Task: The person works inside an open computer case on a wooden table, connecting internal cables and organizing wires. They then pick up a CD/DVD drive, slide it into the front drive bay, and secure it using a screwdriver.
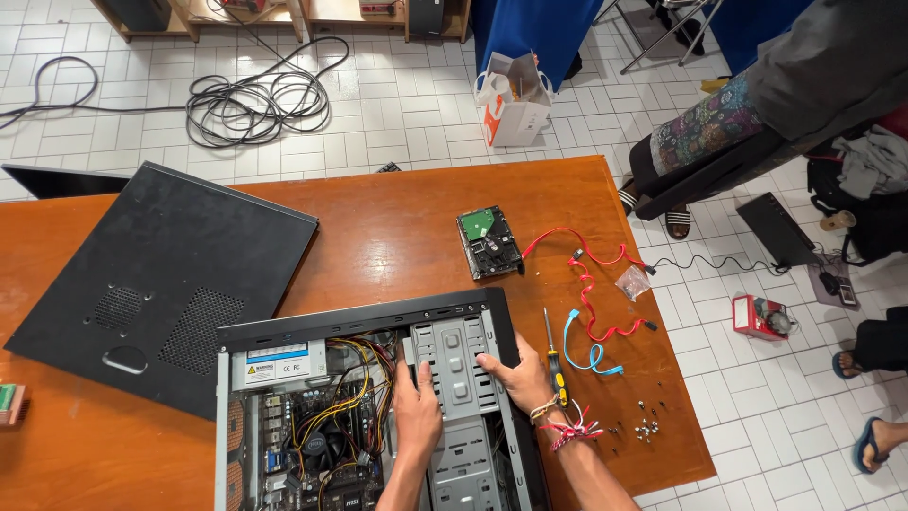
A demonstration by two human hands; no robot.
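Observation:
An open black computer case (359, 322) lies on its side on the wooden table (378, 218). Both my hands rest on its grey metal drive cage (454, 364). My left hand (414, 412) grips the cage's left edge, fingers curled over it. My right hand (518, 372) grips the cage's right side by the case wall, with string bracelets on the wrist. Yellow and black cables (355, 378), a power supply (279, 362) and the motherboard (312, 445) show to the left of my hands.
The black side panel (151, 274) lies at left. A bare hard drive (489, 242), red cables (591, 284), a blue cable (586, 355), a screwdriver (552, 355) and loose screws (646, 428) lie at right. A seated person's leg (700, 132) is beyond the table's far right corner.

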